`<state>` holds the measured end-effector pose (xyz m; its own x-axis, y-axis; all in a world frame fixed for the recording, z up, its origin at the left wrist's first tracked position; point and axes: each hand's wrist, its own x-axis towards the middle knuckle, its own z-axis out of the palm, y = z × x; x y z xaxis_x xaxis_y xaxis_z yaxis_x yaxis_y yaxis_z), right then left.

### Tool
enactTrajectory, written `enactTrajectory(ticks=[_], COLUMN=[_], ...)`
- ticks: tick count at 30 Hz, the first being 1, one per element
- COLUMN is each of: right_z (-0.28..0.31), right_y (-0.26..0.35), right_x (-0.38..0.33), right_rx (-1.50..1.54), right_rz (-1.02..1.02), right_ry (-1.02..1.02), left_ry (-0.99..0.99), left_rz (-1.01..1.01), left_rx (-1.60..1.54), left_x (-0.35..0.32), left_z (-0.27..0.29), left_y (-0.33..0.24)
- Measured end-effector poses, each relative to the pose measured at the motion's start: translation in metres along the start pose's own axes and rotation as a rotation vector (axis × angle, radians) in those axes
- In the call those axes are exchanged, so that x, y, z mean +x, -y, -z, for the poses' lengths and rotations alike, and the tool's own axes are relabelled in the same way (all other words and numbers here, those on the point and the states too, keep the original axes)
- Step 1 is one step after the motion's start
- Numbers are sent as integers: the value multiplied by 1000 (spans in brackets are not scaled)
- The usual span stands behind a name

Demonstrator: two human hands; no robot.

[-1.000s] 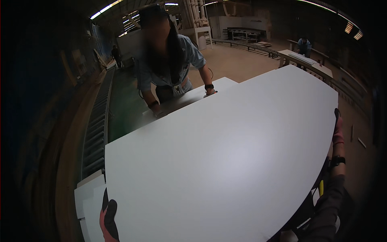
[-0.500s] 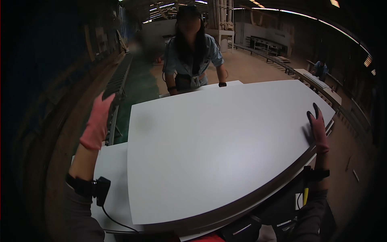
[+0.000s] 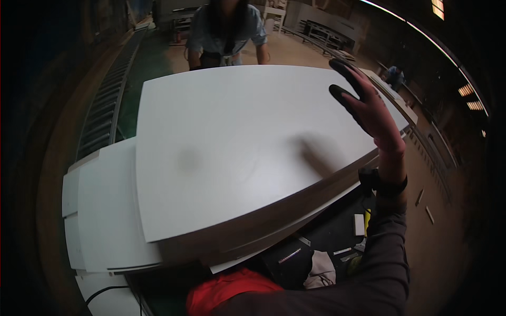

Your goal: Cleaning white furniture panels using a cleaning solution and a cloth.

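Since the earlier frame, left hand has dropped out of view; right hand [image 3: 369,105] has lifted off the board edge. White board [image 3: 237,142] lies on a stack of boards [image 3: 100,210]. Right grip is wide, fingers spread above the board's right side. Co-worker [image 3: 226,31] leans at far end.

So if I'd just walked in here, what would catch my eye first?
Most striking is the big white flat panel filling the middle of the view, lying on a stack of similar white boards that juts out at the left. The person's right hand, in a red-and-black work glove, is raised over the panel's right edge. At the far end, a co-worker in a light blue shirt leans toward it.
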<state>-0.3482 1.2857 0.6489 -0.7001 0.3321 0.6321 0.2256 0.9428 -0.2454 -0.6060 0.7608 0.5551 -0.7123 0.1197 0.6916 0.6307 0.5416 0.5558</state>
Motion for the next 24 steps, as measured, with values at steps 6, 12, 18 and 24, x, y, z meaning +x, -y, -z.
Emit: enactTrajectory(ticks=[6, 12, 18, 24], right_z=[-11, -41, -126, -231], right_y=[109, 259, 380, 529], right_x=[5, -60, -126, -190], right_rx=[648, 285, 764, 801], right_rz=[-12, 235, 722, 885], right_ry=[18, -17, 419, 915], left_ry=[20, -100, -325, -512], left_rz=[339, 529, 790, 943], left_rx=[232, 400, 654, 803], left_x=[-140, -244, -356, -432], left_z=[105, 224, 369, 460], left_y=[76, 133, 150, 130])
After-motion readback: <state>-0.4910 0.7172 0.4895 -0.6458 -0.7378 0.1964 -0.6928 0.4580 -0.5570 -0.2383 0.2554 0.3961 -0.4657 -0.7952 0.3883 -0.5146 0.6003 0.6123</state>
